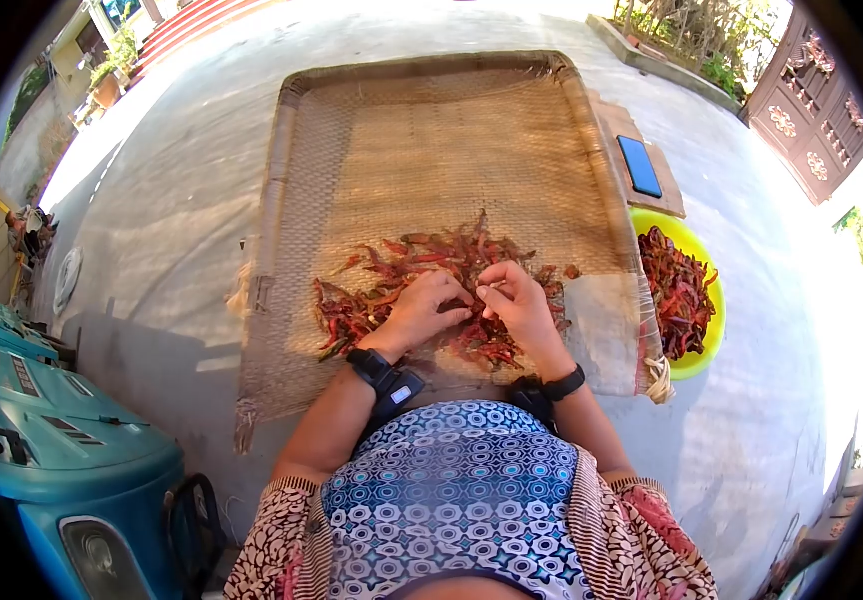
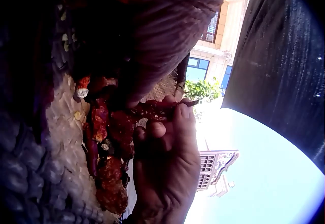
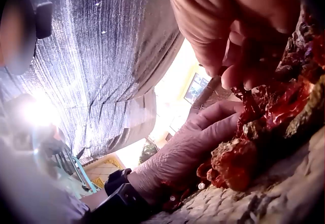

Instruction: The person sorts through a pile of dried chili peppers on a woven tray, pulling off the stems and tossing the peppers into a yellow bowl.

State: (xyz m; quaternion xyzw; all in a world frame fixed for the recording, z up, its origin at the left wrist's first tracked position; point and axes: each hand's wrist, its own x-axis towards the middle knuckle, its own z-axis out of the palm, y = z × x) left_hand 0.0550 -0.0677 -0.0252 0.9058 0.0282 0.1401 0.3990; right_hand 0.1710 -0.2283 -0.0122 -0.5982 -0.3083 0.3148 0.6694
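Note:
A loose pile of red chili peppers (image 1: 401, 262) lies on the near part of a woven mat tray (image 1: 451, 150). Both hands work close together over it. My right hand (image 1: 519, 305) pinches a dark red chili pepper (image 2: 152, 111) between thumb and fingertips, its thin tip poking out past them. At the other end of this pepper are the curled fingers of my left hand (image 1: 429, 305), low among the peppers. In the right wrist view, the left hand (image 3: 188, 145) reaches in behind torn red pieces (image 3: 236, 163), partly hiding its fingertips.
To the right of the tray stands a yellow-green basin (image 1: 714, 300) holding more red peppers. A blue phone (image 1: 639, 166) lies on cardboard (image 1: 616, 125) beyond it. A teal vehicle (image 1: 81, 430) is close on the left. The tray has a raised rim (image 1: 421, 68) at its far end.

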